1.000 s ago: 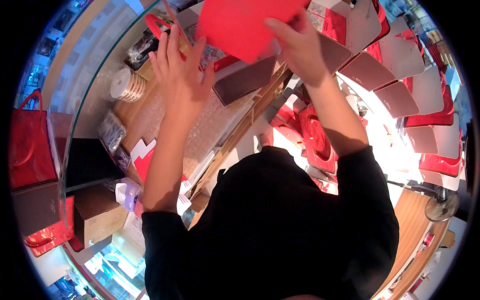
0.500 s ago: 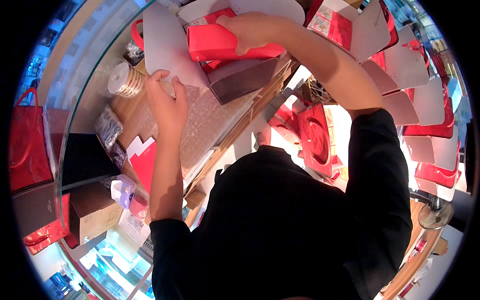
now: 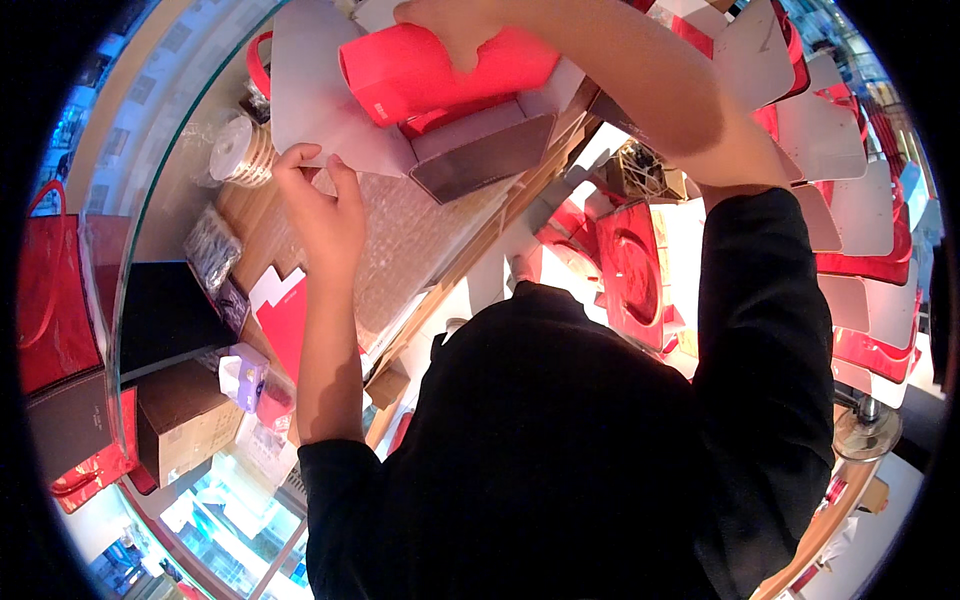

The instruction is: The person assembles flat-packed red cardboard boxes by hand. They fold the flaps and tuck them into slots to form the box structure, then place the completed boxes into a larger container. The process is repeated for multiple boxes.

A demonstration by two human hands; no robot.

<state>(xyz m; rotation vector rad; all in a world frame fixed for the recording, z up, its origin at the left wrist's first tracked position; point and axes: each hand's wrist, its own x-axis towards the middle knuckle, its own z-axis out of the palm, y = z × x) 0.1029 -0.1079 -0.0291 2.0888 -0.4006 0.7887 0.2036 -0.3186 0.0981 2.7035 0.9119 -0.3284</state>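
Head view: a worker's right hand (image 3: 458,28) grips a red box (image 3: 395,80), tilted at the mouth of an open carton (image 3: 485,160) — while the left hand (image 3: 325,220) sets thumb and forefinger at the white flap's (image 3: 325,90) edge — whether pinching, one cannot tell.

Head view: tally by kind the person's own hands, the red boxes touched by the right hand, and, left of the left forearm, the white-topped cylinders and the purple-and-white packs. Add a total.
Own hands, left hand and right hand: 2
Red box touched by the right hand: 1
White-topped cylinder: 1
Purple-and-white pack: 1
Total: 5
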